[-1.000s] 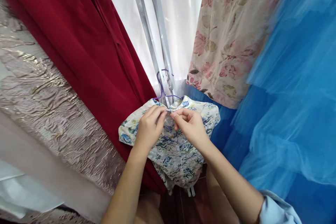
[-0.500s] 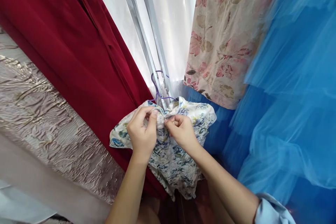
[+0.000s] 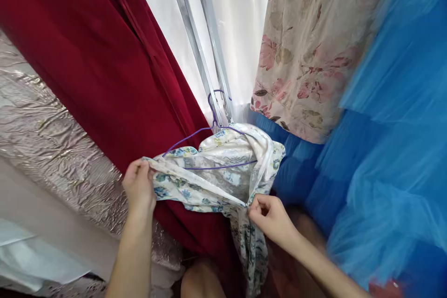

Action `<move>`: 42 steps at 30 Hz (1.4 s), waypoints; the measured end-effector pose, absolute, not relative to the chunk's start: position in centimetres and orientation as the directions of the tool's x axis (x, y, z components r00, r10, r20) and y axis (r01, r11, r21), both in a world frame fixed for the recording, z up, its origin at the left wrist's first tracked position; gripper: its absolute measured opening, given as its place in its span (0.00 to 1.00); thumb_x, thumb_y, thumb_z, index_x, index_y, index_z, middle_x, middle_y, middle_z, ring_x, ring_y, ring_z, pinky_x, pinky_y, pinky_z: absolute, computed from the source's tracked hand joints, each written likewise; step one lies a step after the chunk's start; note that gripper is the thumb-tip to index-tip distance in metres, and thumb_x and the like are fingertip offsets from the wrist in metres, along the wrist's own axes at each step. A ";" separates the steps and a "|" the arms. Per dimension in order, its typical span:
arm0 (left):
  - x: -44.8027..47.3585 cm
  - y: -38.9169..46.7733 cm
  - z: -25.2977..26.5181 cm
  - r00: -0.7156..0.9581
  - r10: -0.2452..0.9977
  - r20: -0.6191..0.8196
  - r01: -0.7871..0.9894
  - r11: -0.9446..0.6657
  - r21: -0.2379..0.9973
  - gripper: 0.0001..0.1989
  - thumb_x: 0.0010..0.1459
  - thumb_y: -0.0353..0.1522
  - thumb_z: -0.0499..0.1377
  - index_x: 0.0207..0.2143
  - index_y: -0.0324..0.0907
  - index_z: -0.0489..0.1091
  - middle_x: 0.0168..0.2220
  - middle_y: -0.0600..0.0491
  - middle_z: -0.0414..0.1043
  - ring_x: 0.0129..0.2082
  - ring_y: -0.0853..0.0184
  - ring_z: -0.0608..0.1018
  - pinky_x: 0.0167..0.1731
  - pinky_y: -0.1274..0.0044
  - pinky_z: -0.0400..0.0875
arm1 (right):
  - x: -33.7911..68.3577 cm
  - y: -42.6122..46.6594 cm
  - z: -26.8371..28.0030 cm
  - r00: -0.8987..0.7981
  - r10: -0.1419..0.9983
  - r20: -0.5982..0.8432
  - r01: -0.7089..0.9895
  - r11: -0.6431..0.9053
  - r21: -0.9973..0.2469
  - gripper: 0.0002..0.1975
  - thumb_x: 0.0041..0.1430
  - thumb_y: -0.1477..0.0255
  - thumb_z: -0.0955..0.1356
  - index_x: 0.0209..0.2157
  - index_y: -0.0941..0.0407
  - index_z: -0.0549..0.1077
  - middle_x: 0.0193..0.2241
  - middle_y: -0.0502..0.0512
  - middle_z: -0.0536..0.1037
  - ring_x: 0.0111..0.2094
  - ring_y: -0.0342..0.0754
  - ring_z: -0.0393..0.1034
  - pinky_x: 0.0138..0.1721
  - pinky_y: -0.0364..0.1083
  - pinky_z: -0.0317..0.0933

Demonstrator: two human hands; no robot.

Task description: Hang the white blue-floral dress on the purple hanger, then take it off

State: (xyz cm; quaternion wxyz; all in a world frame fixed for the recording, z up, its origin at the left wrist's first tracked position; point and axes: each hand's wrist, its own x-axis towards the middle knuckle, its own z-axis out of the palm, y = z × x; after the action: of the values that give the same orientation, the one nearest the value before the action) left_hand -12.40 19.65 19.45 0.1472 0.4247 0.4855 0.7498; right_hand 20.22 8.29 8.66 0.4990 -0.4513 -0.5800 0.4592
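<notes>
A white blouse with a blue and green floral print (image 3: pixel 206 200) hangs on a thin purple hanger (image 3: pixel 188 137), its neck opening stretched wide so the hanger's lower bar and the inside cloth show. My left hand (image 3: pixel 139 186) pinches the blouse's edge near the shoulder on the left. Lower and to the right, my right hand (image 3: pixel 268 214) pinches the front edge at the bottom of the opening. The lower part of the blouse droops below my right hand, bunched and narrow. The hanger's hook sits against the metal poles.
Two grey metal poles (image 3: pixel 206 42) run down in front of a white cloth (image 3: pixel 240 32). To the left hang a dark red cloth (image 3: pixel 101 70) and a shiny crinkled fabric (image 3: pixel 63 135). On the right are a pink floral cloth (image 3: pixel 303 56) and layered blue tulle (image 3: pixel 394 149).
My left hand has moved left and my right hand right and down, pulling the blouse's neck open. The hanger's shoulders and lower bar have come into sight.
</notes>
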 end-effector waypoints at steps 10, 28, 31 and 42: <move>-4.7 14.0 10.4 -0.277 0.881 0.383 0.232 -0.326 0.916 0.14 0.54 0.40 0.66 0.35 0.38 0.77 0.32 0.51 0.78 0.33 0.66 0.78 0.34 0.79 0.72 | 21.7 6.9 1.9 -0.238 0.971 0.000 0.238 0.059 -0.970 0.08 0.51 0.79 0.63 0.21 0.56 0.64 0.18 0.45 0.65 0.23 0.42 0.59 0.26 0.42 0.50; 9.2 8.4 11.2 0.602 0.782 0.160 0.420 -0.480 0.770 0.14 0.69 0.41 0.53 0.50 0.48 0.73 0.38 0.55 0.78 0.38 0.66 0.79 0.40 0.78 0.67 | 25.3 4.8 4.6 -0.754 0.645 -0.124 -0.200 -0.405 -0.892 0.19 0.39 0.62 0.79 0.31 0.59 0.79 0.30 0.52 0.78 0.38 0.51 0.73 0.50 0.49 0.65; 7.6 8.7 9.7 0.666 0.742 0.079 0.434 -0.471 0.768 0.23 0.68 0.50 0.49 0.49 0.44 0.72 0.35 0.53 0.75 0.35 0.65 0.76 0.39 0.77 0.66 | 27.4 4.3 6.3 -0.760 0.637 -0.131 -0.160 -0.378 -0.912 0.21 0.39 0.63 0.80 0.35 0.59 0.79 0.31 0.51 0.76 0.34 0.47 0.70 0.43 0.45 0.65; 0.3 5.0 3.5 0.417 0.852 -0.316 0.737 -0.113 0.667 0.30 0.51 0.48 0.65 0.51 0.39 0.76 0.45 0.45 0.76 0.45 0.55 0.76 0.50 0.69 0.71 | 36.5 8.1 12.7 -0.072 0.997 -0.020 0.287 0.002 -0.958 0.13 0.40 0.68 0.73 0.28 0.57 0.70 0.24 0.47 0.70 0.26 0.44 0.61 0.25 0.41 0.57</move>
State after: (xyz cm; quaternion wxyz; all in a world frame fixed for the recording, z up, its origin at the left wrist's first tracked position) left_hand 0.25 4.98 3.48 0.3965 0.7424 0.5351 0.0730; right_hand 36.48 8.08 12.72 0.4012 -0.5505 -0.5831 0.4427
